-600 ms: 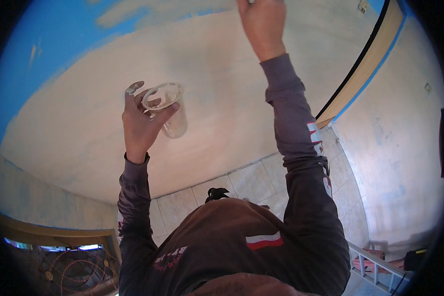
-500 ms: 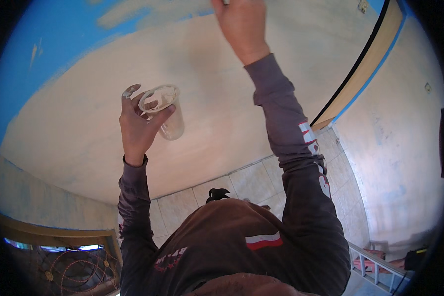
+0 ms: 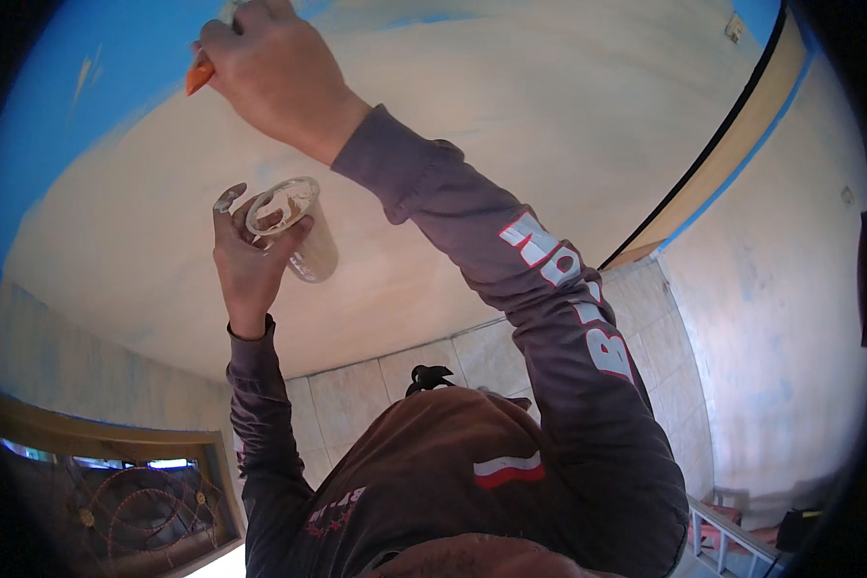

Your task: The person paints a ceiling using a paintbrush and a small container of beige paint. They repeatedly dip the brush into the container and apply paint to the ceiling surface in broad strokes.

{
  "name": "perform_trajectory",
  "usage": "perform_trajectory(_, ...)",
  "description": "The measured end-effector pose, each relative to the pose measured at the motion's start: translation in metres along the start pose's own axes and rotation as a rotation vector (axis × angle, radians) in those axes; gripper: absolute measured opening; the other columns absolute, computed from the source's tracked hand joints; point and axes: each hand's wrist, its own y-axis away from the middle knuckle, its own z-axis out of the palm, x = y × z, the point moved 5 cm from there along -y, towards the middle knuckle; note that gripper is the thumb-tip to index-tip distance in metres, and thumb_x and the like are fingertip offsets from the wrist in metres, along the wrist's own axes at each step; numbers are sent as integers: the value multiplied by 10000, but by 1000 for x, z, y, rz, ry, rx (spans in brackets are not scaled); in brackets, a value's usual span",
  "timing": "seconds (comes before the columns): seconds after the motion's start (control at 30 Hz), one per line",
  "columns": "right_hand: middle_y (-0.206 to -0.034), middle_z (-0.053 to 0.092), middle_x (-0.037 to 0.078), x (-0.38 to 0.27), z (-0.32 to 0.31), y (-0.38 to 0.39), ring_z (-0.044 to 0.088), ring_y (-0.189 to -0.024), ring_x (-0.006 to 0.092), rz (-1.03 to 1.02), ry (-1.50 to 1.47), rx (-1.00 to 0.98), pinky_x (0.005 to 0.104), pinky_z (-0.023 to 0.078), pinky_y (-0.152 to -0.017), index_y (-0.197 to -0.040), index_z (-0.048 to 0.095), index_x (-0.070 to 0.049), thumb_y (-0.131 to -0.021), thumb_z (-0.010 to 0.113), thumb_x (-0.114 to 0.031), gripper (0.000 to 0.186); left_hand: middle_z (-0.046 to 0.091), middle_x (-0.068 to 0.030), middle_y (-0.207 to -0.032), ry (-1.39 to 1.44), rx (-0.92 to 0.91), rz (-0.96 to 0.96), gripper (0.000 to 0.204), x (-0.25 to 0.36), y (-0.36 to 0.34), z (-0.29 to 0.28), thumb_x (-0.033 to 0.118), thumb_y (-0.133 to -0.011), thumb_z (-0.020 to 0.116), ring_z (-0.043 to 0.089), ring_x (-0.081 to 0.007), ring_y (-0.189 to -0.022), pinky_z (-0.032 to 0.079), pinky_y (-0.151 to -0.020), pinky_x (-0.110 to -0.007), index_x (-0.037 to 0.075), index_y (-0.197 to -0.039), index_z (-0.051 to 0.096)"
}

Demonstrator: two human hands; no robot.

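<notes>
My left hand [image 3: 246, 255] is closed round a clear plastic cup [image 3: 316, 252], tilted, with pale paint smeared inside its rim. A whitish smear marks one of its raised fingers. Up at the top of the view, my right hand [image 3: 277, 82] grips an orange-handled tool [image 3: 199, 77]. Only the handle's end sticks out below the fist; the tool's working end is hidden by the fingers and the frame's edge. That hand is at the wall [image 3: 433, 183], where bright blue paint [image 3: 96, 87] meets the cream coat in streaky strokes.
To the right stands a wooden frame [image 3: 732, 144] edged in black and blue, with another patchy wall [image 3: 780, 318] beyond it. A metal ladder [image 3: 727, 539] is at the lower right. Lower left, a window with a curled metal grille [image 3: 144, 520]. Pale tiles [image 3: 414, 366] run below the wall.
My right hand has swept left across the wall, and the orange handle has come into sight. The left hand with the cup has shifted slightly left and down.
</notes>
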Motion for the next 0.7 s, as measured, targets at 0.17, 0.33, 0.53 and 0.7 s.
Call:
perform_trajectory(0.17, -825, 661, 187, -12, -1, -8, 644, -918, 345, 83, -61, 9, 411, 605, -764, -848, 708, -3, -852, 746, -223, 224, 594, -249, -1328, -43, -33, 14, 819, 2, -2, -11, 103, -833, 859, 657, -322, -1195, 625, -899, -385, -46, -1449, 339)
perform_trajectory(0.33, -806, 634, 163, 2, -31, -7, 626, -897, 339, 80, -224, 44, 396, 600, -724, -834, 700, -17, -829, 762, -189, 183, 634, -232, -1270, -90, 24, -13, 852, -1, 4, -20, 82, -802, 881, 672, -285, -1157, 603, -932, -386, -35, -1454, 346)
perform_trajectory(0.53, -933, 731, 170, 47, -112, 17, 590, -693, 236, 74, 125, 138, 341, 517, -618, -1107, 728, 39, -975, 704, -126, 213, 632, -229, -1280, -163, 38, 20, 895, -1, 21, -26, 78, -766, 903, 670, -280, -1163, 587, -970, -387, -31, -1458, 346)
perform_trajectory(0.7, -1011, 761, 168, 113, -212, 50, 515, -554, 88, 349, 301, 188, 242, 439, -498, -1050, 741, 40, -997, 689, -127, 183, 612, -233, -1316, -261, -2, 131, 921, 5, 41, -35, 76, -750, 907, 655, -288, -1199, 573, -1009, -408, -16, -1472, 343)
